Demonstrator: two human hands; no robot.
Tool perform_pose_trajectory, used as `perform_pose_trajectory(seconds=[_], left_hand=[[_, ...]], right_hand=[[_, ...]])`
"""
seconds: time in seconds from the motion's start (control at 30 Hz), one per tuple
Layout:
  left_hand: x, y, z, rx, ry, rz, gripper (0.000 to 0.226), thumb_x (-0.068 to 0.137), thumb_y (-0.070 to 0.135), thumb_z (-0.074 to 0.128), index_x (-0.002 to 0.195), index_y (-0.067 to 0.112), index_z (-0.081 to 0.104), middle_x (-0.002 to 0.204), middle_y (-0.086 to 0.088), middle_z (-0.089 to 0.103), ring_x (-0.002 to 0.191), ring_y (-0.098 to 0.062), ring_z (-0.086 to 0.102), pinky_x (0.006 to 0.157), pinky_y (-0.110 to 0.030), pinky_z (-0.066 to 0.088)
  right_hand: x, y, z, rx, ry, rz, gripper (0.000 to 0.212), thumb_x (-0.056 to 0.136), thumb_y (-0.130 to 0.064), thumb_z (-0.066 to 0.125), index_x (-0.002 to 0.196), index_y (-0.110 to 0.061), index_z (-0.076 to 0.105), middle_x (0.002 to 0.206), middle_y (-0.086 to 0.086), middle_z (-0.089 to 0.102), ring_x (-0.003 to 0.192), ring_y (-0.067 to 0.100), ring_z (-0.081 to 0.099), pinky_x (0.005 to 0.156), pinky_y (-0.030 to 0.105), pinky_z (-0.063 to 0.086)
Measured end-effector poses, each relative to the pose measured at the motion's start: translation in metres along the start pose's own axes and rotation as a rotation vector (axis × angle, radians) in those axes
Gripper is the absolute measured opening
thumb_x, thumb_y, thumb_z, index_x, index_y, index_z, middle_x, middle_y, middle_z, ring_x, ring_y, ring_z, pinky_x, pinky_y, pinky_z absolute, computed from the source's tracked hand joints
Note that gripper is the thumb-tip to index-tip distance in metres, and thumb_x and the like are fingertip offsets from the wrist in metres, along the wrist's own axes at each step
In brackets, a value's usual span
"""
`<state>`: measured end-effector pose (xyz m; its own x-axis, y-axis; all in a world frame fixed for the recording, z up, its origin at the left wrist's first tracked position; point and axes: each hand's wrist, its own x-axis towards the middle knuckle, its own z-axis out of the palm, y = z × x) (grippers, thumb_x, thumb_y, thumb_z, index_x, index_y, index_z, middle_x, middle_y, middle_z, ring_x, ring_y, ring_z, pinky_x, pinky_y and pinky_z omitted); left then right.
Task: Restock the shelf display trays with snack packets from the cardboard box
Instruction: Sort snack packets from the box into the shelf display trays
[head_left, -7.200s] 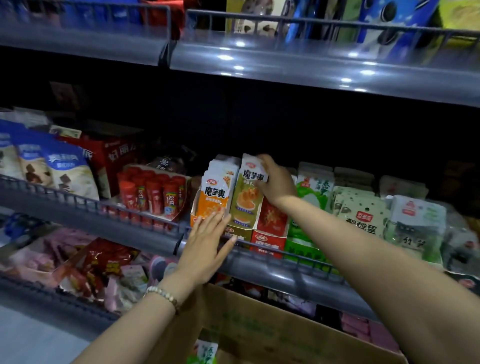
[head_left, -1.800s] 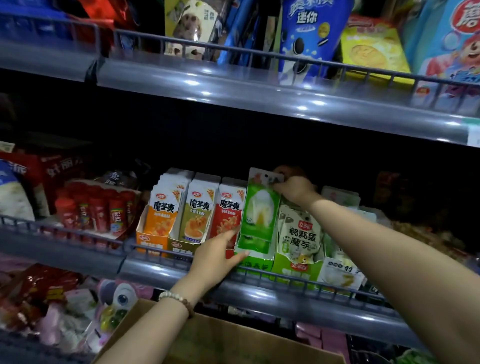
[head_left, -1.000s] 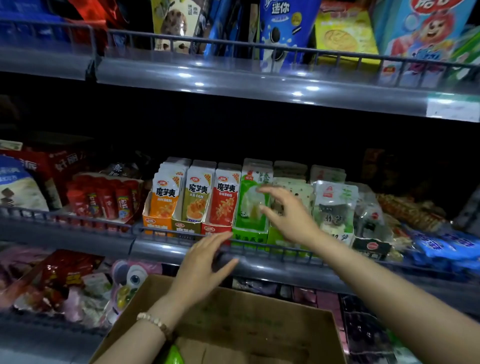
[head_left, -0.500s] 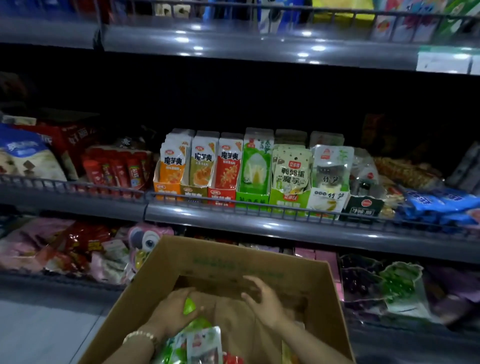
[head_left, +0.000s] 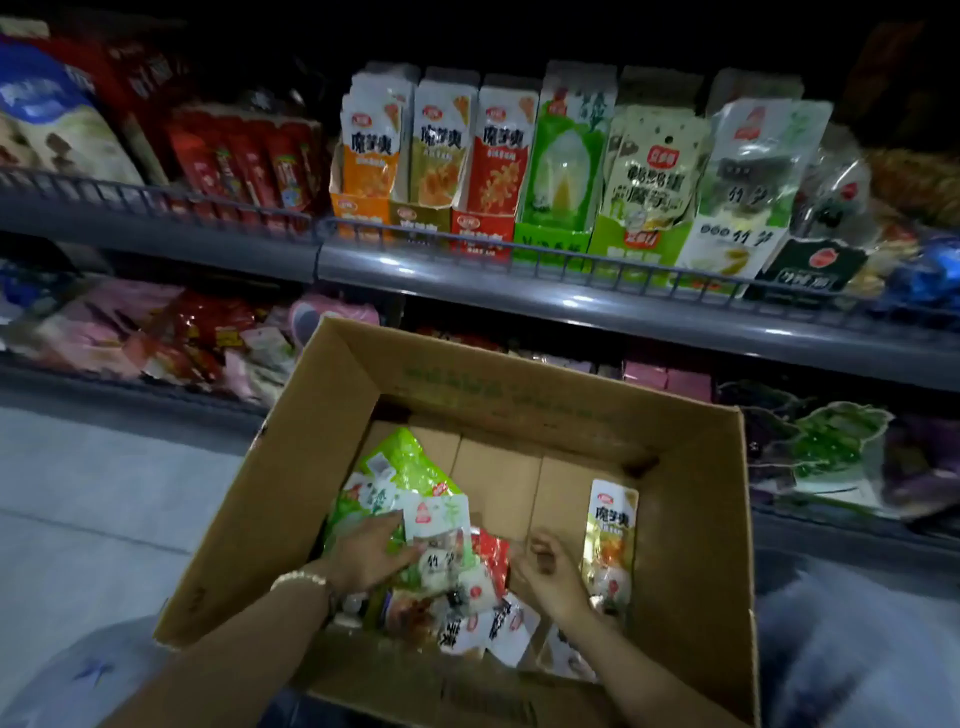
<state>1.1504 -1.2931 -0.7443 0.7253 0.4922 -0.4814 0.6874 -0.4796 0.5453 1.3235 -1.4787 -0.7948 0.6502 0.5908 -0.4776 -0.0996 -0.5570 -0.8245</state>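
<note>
Cardboard box (head_left: 467, 379), no longer shelf (head_left: 571, 299): left hand (head_left: 371, 553) flat on packets (head_left: 410, 467), right hand (head_left: 550, 577) loosely curled, empty

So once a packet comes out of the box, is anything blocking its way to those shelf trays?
Only a low hurdle: the wire rail runs in front of the display trays, and the far wall of the cardboard box rises below it. Above both, nothing visible blocks the way.
</note>
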Motion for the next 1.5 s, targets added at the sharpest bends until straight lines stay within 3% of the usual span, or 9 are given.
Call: perform_pose_trajectory(seconds=[0.13, 0.3, 0.47, 0.6, 0.73, 0.87, 0.97, 1.13, 1.5], left_hand=[[0.003, -0.010, 0.004, 0.152, -0.067, 0.017, 0.084, 0.075, 0.081, 0.042, 0.137, 0.025, 0.044, 0.141, 0.003, 0.046, 0.131, -0.019, 0.040, 0.108, -0.030, 0.032], [0.002, 0.004, 0.016, 0.134, -0.231, 0.086, 0.058, 0.083, 0.042, 0.068, 0.133, 0.020, 0.047, 0.134, -0.003, 0.043, 0.122, -0.013, 0.042, 0.100, -0.019, 0.033], [0.007, 0.009, 0.027, 0.396, -0.243, 0.099, 0.048, 0.075, 0.042, 0.074, 0.112, 0.016, 0.056, 0.116, -0.003, 0.057, 0.106, -0.019, 0.052, 0.079, -0.025, 0.038], [0.013, 0.014, 0.030, 0.605, -0.237, 0.128, 0.044, 0.076, 0.050, 0.070, 0.098, 0.013, 0.064, 0.107, -0.008, 0.061, 0.104, -0.023, 0.052, 0.085, -0.030, 0.040], [0.011, 0.013, 0.027, 0.212, -0.285, 0.078, 0.034, 0.085, 0.035, 0.068, 0.108, 0.011, 0.058, 0.102, -0.004, 0.057, 0.103, -0.022, 0.055, 0.070, -0.022, 0.037], [0.013, 0.026, 0.013, -0.118, -0.188, 0.129, 0.026, 0.081, 0.039, 0.071, 0.084, 0.026, 0.049, 0.082, 0.010, 0.049, 0.084, -0.012, 0.049, 0.068, -0.020, 0.037], [0.021, 0.046, -0.004, -0.321, -0.138, 0.155, 0.039, 0.070, 0.045, 0.077, 0.097, 0.023, 0.059, 0.090, 0.011, 0.061, 0.090, -0.010, 0.055, 0.082, -0.026, 0.047], [0.017, 0.089, -0.041, -0.508, -0.111, 0.156, 0.017, 0.085, 0.021, 0.069, 0.101, 0.019, 0.065, 0.093, 0.014, 0.066, 0.082, 0.007, 0.063, 0.066, -0.003, 0.044], [-0.008, 0.148, -0.080, -0.871, 0.107, 0.276, 0.023, 0.087, 0.029, 0.063, 0.110, 0.025, 0.065, 0.109, 0.007, 0.070, 0.099, -0.009, 0.067, 0.084, -0.021, 0.052]], right_hand=[[-0.010, -0.001, 0.011, -0.070, -0.221, -0.018, 0.060, 0.077, -0.018, 0.077, 0.125, -0.016, 0.041, 0.106, -0.001, 0.053, 0.086, 0.004, 0.053, 0.069, 0.011, 0.047], [-0.007, 0.005, 0.014, -0.134, -0.270, -0.033, 0.084, 0.064, -0.012, 0.085, 0.124, -0.026, 0.028, 0.108, -0.005, 0.050, 0.095, 0.009, 0.054, 0.080, 0.032, 0.056], [-0.013, 0.003, 0.020, -0.167, -0.397, -0.072, 0.061, 0.080, -0.006, 0.072, 0.131, -0.017, 0.042, 0.115, -0.004, 0.057, 0.094, 0.005, 0.057, 0.075, 0.013, 0.050], [-0.011, 0.005, 0.022, -0.237, -0.360, -0.134, 0.035, 0.081, -0.017, 0.073, 0.115, -0.012, 0.064, 0.130, 0.006, 0.053, 0.111, 0.014, 0.056, 0.083, 0.011, 0.046], [-0.008, -0.004, 0.017, -0.142, -0.276, -0.094, 0.019, 0.080, -0.023, 0.074, 0.098, -0.017, 0.071, 0.130, 0.002, 0.044, 0.118, 0.012, 0.044, 0.094, 0.018, 0.041], [0.000, -0.030, 0.008, 0.035, -0.156, -0.017, 0.045, 0.072, -0.048, 0.076, 0.105, -0.019, 0.070, 0.124, 0.006, 0.059, 0.110, 0.021, 0.059, 0.087, 0.027, 0.052], [0.003, -0.058, -0.010, 0.208, -0.126, -0.018, 0.029, 0.082, -0.027, 0.071, 0.106, -0.012, 0.066, 0.099, 0.003, 0.069, 0.076, 0.009, 0.062, 0.057, 0.012, 0.046], [0.009, -0.104, -0.034, 0.309, -0.084, -0.135, 0.009, 0.083, -0.016, 0.069, 0.092, -0.015, 0.065, 0.097, 0.004, 0.071, 0.086, 0.018, 0.067, 0.071, 0.022, 0.054], [-0.014, -0.201, -0.068, 0.488, -0.002, -0.336, 0.009, 0.082, -0.014, 0.070, 0.083, -0.012, 0.061, 0.080, 0.005, 0.071, 0.065, 0.017, 0.066, 0.059, 0.024, 0.054]])
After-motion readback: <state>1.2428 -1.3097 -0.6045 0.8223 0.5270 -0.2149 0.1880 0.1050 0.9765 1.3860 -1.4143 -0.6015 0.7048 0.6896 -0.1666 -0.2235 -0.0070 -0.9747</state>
